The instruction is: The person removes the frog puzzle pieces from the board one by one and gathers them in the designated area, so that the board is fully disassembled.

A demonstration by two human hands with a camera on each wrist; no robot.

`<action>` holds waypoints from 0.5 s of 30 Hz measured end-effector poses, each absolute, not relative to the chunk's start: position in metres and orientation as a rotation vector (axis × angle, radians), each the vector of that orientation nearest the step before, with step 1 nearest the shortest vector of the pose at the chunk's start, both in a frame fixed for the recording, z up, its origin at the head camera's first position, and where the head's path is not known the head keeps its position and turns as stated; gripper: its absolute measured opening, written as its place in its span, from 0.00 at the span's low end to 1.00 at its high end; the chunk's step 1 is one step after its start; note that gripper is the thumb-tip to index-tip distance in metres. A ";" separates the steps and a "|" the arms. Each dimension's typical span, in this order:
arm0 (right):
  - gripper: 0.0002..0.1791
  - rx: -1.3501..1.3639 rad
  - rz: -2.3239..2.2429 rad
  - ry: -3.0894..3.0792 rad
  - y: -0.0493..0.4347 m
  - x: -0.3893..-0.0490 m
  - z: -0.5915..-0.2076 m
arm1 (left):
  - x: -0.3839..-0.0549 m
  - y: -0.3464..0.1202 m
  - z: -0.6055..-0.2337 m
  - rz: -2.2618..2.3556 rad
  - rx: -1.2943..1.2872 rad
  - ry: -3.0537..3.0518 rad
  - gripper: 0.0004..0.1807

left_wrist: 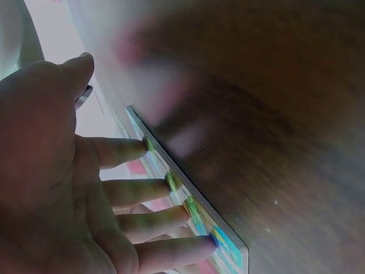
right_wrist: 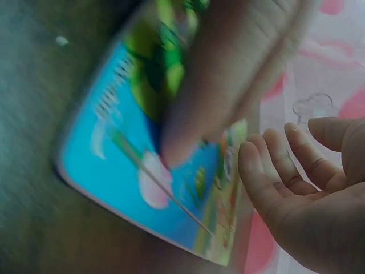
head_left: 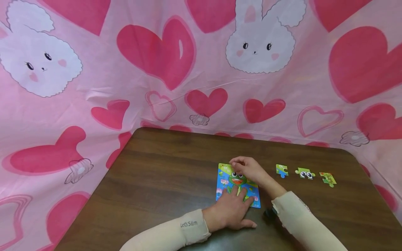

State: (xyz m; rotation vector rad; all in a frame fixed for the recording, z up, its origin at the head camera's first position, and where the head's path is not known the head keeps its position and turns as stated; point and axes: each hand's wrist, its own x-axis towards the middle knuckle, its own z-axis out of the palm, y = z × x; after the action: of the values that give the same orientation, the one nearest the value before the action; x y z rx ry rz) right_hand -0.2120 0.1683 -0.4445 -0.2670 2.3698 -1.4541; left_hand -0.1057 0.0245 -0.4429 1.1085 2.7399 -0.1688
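Note:
A frog jigsaw puzzle (head_left: 221, 179) lies flat on the table, its tray blue with pink flowers and a green top. Spread across its lower part, my left hand (head_left: 230, 208) touches the picture with straight fingertips, and its thumb points off to the right. My right hand (head_left: 249, 169) is over the upper part, with fingers loosely bent near the top edge. In the right wrist view that hand's palm (right_wrist: 319, 217) shows nothing held. The left fingertips meet the puzzle's surface (left_wrist: 231, 249) in the left wrist view. Parts of the picture are hidden under both hands.
Three loose jigsaw pieces lie right of the puzzle: a blue-green one (head_left: 281, 170), one with cartoon eyes (head_left: 305, 173) and a green-and-red one (head_left: 328, 178). The brown wooden table (head_left: 163, 167) meets a pink heart-and-bunny cloth (head_left: 141, 76) at the back and sides.

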 end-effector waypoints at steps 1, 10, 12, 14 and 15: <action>0.17 -0.261 -1.458 2.364 0.166 -0.211 -0.446 | -0.106 0.024 -0.443 -0.170 1.108 2.738 0.44; 0.16 -0.260 -1.455 2.344 0.148 -0.206 -0.449 | -0.105 0.023 -0.443 -0.192 1.127 2.758 0.43; 0.16 -0.258 -1.456 2.330 0.145 -0.206 -0.449 | -0.105 0.023 -0.443 -0.198 1.136 2.763 0.44; 0.16 -0.252 -1.441 2.329 0.143 -0.205 -0.448 | -0.105 0.023 -0.444 -0.201 1.142 2.764 0.44; 0.16 -0.239 -1.434 2.327 0.142 -0.205 -0.447 | -0.105 0.023 -0.444 -0.203 1.143 2.763 0.44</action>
State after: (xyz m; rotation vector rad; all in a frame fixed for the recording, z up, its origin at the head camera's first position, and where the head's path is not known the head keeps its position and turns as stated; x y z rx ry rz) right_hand -0.2053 0.1421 -0.4474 -0.2391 2.3269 -1.4344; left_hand -0.1047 0.0235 -0.4440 1.1430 2.7627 -0.2025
